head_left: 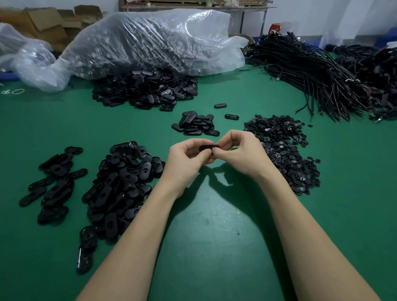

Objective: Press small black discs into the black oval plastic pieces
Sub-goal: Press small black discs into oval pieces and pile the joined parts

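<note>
Oval plastic piece (208,147), black and seen nearly edge-on, is held above the green table (210,220) between both hands, its long axis running left to right from one hand across to the other. The left hand (185,158) curls its fingers round the piece's left end, and the right hand (236,151) pinches the right end with thumb and fingertips meeting at the middle; whether a small disc already sits under those fingertips is hidden, so I cannot tell. Both hands are equally near, touching the piece, so the press looks to depend on the right thumb bearing into the piece while the left steadies it. The loose pile of small black discs (283,153) lies just beside the right hand, the shorter reach for the next disc. A large heap of oval pieces (122,187) lies near the left forearm, with a smaller scatter (52,183) further left, and a small cluster (195,125) sits just beyond the hands. Farther back, more pieces spill from a clear plastic bag (151,42), and bundles of black cables (317,76) lie well apart to the right. Nothing stands between the hands and either pile.
</note>
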